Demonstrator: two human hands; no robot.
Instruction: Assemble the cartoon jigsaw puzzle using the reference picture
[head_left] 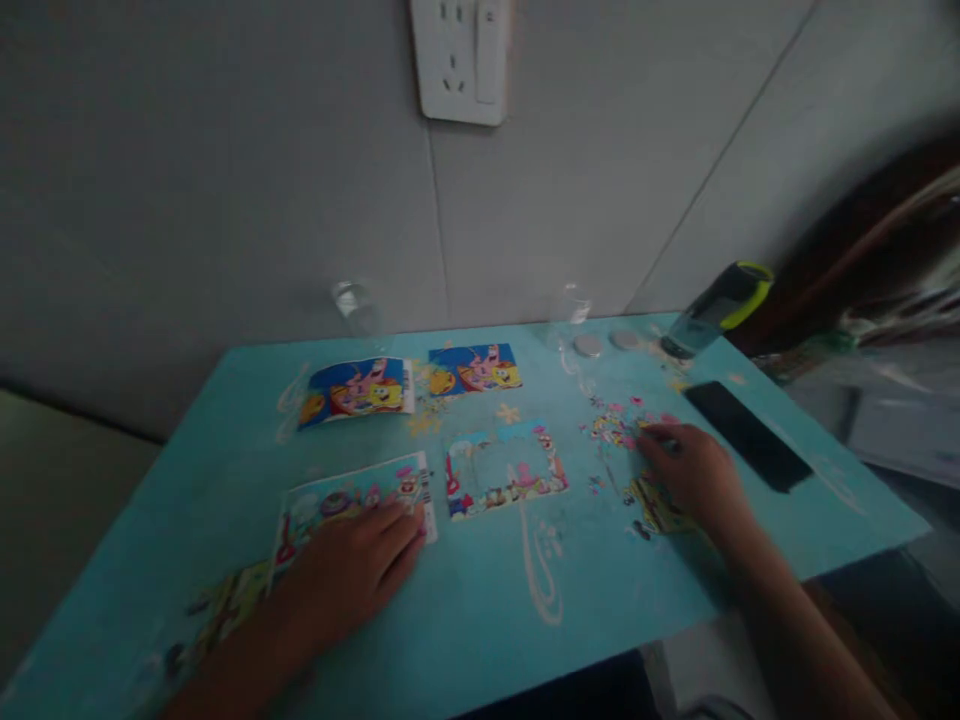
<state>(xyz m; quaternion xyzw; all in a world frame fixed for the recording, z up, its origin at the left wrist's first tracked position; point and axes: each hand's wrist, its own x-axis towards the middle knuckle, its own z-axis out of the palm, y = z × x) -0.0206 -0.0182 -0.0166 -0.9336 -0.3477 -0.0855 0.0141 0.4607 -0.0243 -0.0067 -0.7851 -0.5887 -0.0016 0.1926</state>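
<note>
L hand [367, 560] lies flat on a printed sheet [334, 503], fingers together; just beside the sheet's R edge, a picture border [510, 493] sits mid-tabletop [465, 610], its middle unfilled. R hand [694, 470] dips to a heap of small coloured pcs [611, 427] near a dark phone [748, 437], fingers bent; whether they're clamped on a pc, can't tell (blur). Risk, as judged: a sideways push by L palm could shove the sheet into the border & split it; R wrist, dragging low, could scatter pcs or nudge the yellow printed pic [654, 507] below.
</note>
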